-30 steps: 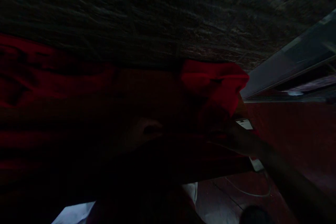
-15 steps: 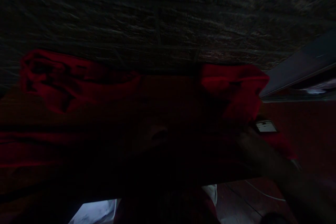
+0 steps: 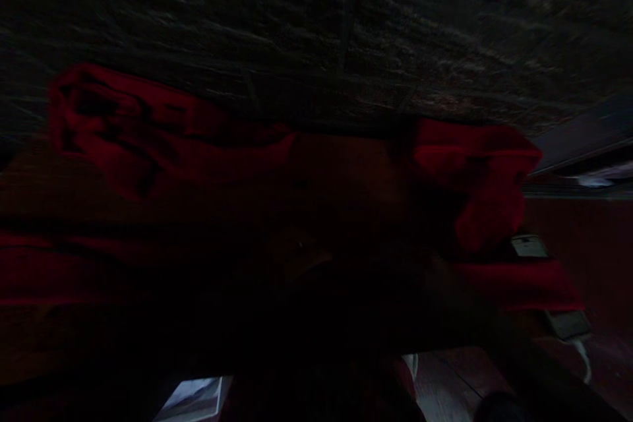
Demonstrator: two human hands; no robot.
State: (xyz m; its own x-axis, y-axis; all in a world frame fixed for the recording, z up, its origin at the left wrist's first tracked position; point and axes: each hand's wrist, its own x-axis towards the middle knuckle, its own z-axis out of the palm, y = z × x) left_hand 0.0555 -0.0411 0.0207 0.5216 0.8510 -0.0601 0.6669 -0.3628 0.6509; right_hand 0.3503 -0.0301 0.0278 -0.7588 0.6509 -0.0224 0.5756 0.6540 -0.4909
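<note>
The scene is very dark. My left hand (image 3: 301, 256) shows only as a faint shape over the middle of the table, and its fingers are lost in shadow. From the lower right my right forearm reaches in, and my right hand (image 3: 435, 270) is a dim blur near the middle. Whether either hand holds anything is hidden. A crumpled red cloth (image 3: 208, 158) lies at the back left. Another folded red cloth (image 3: 487, 178) lies at the back right. A flat red strip of cloth (image 3: 524, 285) runs along the front right, beside my right forearm.
A stone-patterned wall (image 3: 297, 26) rises behind the brown table (image 3: 341, 165). A small device with a lit screen (image 3: 529, 246) lies at the right, and a flat device (image 3: 568, 324) with a white cable (image 3: 584, 359) sits at the table's right edge.
My right hand has moved left, away from the lit device toward the table's middle, uncovering the red strip and the corded device. The view has shifted slightly, so the cloths appear farther right.
</note>
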